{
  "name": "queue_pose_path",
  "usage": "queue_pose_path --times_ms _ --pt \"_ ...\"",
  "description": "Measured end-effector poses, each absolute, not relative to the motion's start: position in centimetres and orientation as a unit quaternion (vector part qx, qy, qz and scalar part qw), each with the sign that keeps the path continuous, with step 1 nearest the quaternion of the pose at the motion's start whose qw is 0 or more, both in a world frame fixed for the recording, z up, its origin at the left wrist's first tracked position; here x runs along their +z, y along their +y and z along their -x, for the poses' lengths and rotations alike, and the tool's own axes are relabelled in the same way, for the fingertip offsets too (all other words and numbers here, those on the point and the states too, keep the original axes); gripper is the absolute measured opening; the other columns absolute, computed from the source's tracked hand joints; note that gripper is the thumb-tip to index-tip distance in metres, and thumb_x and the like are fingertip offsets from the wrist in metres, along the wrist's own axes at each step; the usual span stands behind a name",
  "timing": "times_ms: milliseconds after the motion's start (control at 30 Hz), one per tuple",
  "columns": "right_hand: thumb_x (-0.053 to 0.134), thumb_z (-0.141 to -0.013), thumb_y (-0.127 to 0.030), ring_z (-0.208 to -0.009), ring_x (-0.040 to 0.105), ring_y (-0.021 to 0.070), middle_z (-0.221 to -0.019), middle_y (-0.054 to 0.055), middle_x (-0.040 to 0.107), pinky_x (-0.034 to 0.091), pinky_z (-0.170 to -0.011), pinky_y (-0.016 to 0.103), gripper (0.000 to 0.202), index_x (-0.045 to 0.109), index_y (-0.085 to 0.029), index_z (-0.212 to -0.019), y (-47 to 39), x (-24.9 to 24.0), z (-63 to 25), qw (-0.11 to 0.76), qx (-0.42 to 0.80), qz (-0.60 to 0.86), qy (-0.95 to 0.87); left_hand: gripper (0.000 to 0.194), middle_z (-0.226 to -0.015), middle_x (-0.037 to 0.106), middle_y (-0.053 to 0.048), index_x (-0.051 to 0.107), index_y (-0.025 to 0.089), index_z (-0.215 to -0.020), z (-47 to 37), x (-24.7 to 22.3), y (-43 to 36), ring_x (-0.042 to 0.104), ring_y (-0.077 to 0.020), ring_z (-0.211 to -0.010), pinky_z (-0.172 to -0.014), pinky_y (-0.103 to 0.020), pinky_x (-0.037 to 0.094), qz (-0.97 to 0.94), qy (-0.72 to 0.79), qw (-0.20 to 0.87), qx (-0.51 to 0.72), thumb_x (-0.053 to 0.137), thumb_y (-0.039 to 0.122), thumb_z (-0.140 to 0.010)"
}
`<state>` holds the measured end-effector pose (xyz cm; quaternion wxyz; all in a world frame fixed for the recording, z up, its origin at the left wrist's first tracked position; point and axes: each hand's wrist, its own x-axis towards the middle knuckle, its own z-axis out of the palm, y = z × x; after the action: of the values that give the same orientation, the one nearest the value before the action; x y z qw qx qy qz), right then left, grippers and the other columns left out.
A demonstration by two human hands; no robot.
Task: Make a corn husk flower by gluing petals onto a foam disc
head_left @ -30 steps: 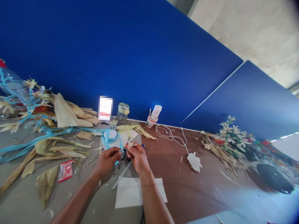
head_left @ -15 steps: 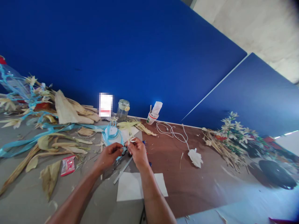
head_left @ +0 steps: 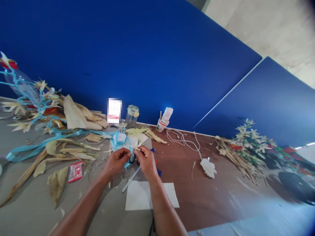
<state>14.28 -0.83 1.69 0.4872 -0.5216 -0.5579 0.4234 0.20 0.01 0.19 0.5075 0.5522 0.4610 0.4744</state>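
Small pale flower (head_left: 138, 147) showing mid-scene, above the desk (head_left: 187, 206); right hand (head_left: 147, 161) is pinching it between thumb and fingers. Left hand (head_left: 117, 160) is drawing its fingertips narrowly together just left, beside blue ribbon (head_left: 127, 163); cannot tell what they are gripping. Ribbon roll (head_left: 120, 139) is lying just beyond. White sheet (head_left: 137, 194) is lying nearer. Dried husks (head_left: 75, 115) are spreading left; glass jar (head_left: 132, 118) and paper cup (head_left: 161, 126) are standing far; white-flowered sprays (head_left: 252, 136) are lying far right.
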Motion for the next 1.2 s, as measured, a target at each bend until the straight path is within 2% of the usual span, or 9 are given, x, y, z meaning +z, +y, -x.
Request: queue_pose_path --times_ms 200,333,433,733,933,1200 --pt "0.057 -0.073 -0.028 -0.051 0.044 0.0085 -0.061 -0.002 0.055 0.033 -0.047 0.020 0.018 0.063 -0.016 -0.085 -0.9 1.5 -13.6 0.517 0.471 0.487 -0.523 0.022 -0.060 0.058 0.001 0.063 0.016 -0.071 -0.4 0.3 -0.1 0.049 -0.0125 -0.057 -0.054 -0.023 0.038 -0.539 0.469 0.497 0.493 0.062 0.038 -0.069" --pt "0.062 -0.067 -0.022 -0.050 0.045 0.0069 -0.069 -0.003 0.058 0.034 -0.046 0.019 0.040 0.054 -0.017 -0.106 -0.9 1.3 -13.1 0.556 0.497 0.474 -0.468 0.023 -0.061 0.058 0.001 0.062 0.016 -0.069 -0.4 0.6 -0.1 0.050 -0.0129 -0.060 -0.057 -0.023 0.039 -0.538 0.467 0.493 0.499 0.062 0.039 -0.068" --pt "0.064 -0.066 -0.020 -0.052 0.048 0.0074 -0.070 -0.004 0.058 0.035 -0.046 0.019 0.049 0.049 -0.018 -0.112 -0.9 1.3 -13.0 0.564 0.506 0.472 -0.450 0.024 -0.059 0.057 0.002 0.061 0.016 -0.065 -0.5 0.8 0.0 0.049 -0.0125 -0.059 -0.057 -0.023 0.038 -0.513 0.472 0.496 0.518 0.064 0.039 -0.065" --pt "0.063 -0.066 -0.018 -0.053 0.051 0.0089 -0.065 -0.006 0.057 0.037 -0.048 0.020 0.049 0.046 -0.017 -0.112 -0.9 1.2 -12.5 0.555 0.503 0.490 -0.447 0.021 -0.058 0.057 0.003 0.063 0.015 -0.063 -0.6 1.1 -0.4 0.047 -0.0107 -0.056 -0.056 -0.023 0.036 -0.448 0.475 0.531 0.540 0.069 0.035 -0.061" --pt "0.063 -0.065 -0.019 -0.053 0.050 0.0084 -0.063 -0.007 0.055 0.037 -0.049 0.019 0.048 0.049 -0.017 -0.111 -0.8 1.1 -12.6 0.552 0.500 0.493 -0.450 0.023 -0.054 0.056 0.003 0.064 0.015 -0.064 -0.5 2.1 -0.7 0.042 -0.0086 -0.050 -0.050 -0.022 0.033 -0.419 0.446 0.603 0.512 0.072 0.036 -0.059" --pt "0.062 -0.067 -0.021 -0.053 0.050 0.0086 -0.065 -0.005 0.057 0.036 -0.049 0.020 0.045 0.049 -0.017 -0.110 -0.9 0.8 -12.7 0.547 0.501 0.486 -0.462 0.029 -0.066 0.066 -0.002 0.069 0.015 -0.069 0.0 2.1 -0.3 0.054 -0.0136 -0.061 -0.061 -0.025 0.041 -0.424 0.439 0.628 0.483 0.077 0.037 -0.052"
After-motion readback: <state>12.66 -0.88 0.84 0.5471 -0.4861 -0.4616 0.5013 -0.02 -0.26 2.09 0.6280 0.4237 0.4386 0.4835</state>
